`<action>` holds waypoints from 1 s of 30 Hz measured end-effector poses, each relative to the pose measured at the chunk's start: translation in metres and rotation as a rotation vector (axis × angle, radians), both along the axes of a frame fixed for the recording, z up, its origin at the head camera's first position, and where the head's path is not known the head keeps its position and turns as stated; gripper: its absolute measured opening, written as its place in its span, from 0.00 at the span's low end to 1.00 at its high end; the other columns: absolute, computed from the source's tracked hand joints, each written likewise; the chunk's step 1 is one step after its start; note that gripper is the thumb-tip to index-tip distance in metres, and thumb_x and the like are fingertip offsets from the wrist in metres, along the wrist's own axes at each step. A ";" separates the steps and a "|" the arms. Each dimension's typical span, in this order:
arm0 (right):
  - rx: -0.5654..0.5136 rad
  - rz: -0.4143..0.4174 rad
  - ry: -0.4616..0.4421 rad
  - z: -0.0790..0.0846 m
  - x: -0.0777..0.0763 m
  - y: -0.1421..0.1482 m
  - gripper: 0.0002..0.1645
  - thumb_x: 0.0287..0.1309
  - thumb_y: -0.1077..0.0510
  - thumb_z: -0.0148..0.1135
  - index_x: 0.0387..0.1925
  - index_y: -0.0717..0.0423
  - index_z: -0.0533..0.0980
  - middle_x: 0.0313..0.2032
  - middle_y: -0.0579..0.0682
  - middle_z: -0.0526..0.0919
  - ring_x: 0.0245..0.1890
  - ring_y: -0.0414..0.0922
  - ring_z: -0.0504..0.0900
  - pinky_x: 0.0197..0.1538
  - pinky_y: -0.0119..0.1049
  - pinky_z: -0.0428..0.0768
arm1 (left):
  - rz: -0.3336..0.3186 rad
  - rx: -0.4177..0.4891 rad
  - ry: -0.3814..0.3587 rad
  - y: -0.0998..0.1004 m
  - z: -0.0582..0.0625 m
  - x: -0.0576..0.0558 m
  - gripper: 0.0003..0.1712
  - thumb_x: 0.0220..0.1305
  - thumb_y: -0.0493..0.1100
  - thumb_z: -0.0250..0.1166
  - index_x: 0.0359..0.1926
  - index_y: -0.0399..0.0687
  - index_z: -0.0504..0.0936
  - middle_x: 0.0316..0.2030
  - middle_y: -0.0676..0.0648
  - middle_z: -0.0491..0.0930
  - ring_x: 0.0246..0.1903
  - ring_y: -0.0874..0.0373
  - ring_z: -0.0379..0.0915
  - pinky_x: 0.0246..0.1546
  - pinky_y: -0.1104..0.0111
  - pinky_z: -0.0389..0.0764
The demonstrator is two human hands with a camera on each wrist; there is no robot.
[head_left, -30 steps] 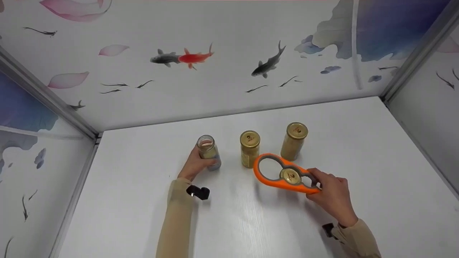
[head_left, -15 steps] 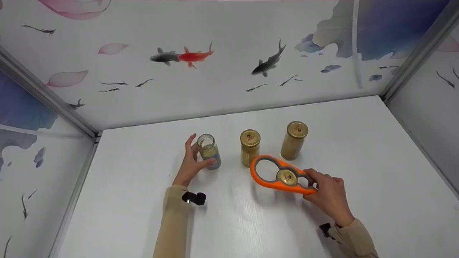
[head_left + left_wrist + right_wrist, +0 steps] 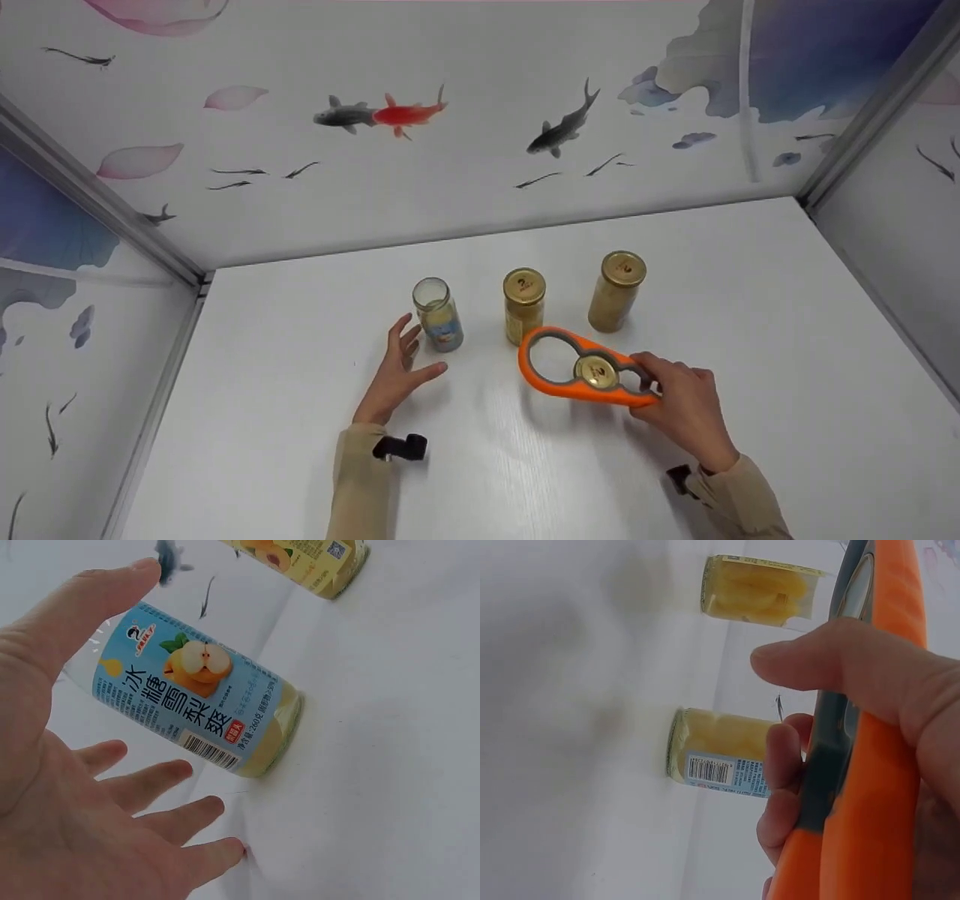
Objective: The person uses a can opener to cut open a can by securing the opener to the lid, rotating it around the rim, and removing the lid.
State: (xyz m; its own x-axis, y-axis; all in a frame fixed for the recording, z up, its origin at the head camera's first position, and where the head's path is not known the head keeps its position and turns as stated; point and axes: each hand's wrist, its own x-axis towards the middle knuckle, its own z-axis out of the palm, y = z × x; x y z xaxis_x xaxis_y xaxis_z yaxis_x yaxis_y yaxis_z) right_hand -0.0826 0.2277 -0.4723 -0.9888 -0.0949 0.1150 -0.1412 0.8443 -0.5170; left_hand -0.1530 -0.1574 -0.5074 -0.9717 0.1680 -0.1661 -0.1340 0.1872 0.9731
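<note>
An uncapped glass jar (image 3: 441,319) with a blue pear label (image 3: 191,686) stands upright on the table. My left hand (image 3: 395,375) is beside it, thumb and fingers spread, with a gap between them and the glass. In my right hand (image 3: 686,405) I grip an orange jar opener (image 3: 547,384) with grey-lined rings, held above the table. A gold lid (image 3: 597,371) sits in its middle ring. Behind the opener stand two capped jars: one gold-lidded jar (image 3: 523,304) partly overlapped by the opener's tip, and another gold-lidded jar (image 3: 617,291) farther right.
The white table (image 3: 480,465) ends at a back wall (image 3: 480,180) printed with fish and petals. Side panels with metal posts (image 3: 172,262) rise at left and right. Black wrist cameras (image 3: 401,448) sit on both sleeves.
My left hand has let go of the uncapped jar, spreading its fingers and drawing back toward me. The opener with the lid has shifted slightly left in my right hand.
</note>
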 end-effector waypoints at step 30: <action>-0.012 0.040 -0.014 0.001 0.001 -0.025 0.31 0.32 0.68 0.76 0.45 0.49 0.80 0.27 0.39 0.78 0.29 0.43 0.70 0.45 0.53 0.64 | -0.238 0.260 -0.040 0.082 -0.015 0.038 0.23 0.72 0.41 0.55 0.63 0.36 0.69 0.59 0.38 0.72 0.60 0.47 0.67 0.61 0.54 0.66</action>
State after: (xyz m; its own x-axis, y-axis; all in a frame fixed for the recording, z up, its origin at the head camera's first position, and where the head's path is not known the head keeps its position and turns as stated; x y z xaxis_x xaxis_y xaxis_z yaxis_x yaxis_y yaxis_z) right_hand -0.0817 0.2031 -0.4709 -0.9858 -0.1332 0.1023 -0.1673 0.8316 -0.5296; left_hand -0.1147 -0.0755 -0.5226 -0.8939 0.4302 -0.1256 -0.1557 -0.0353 0.9872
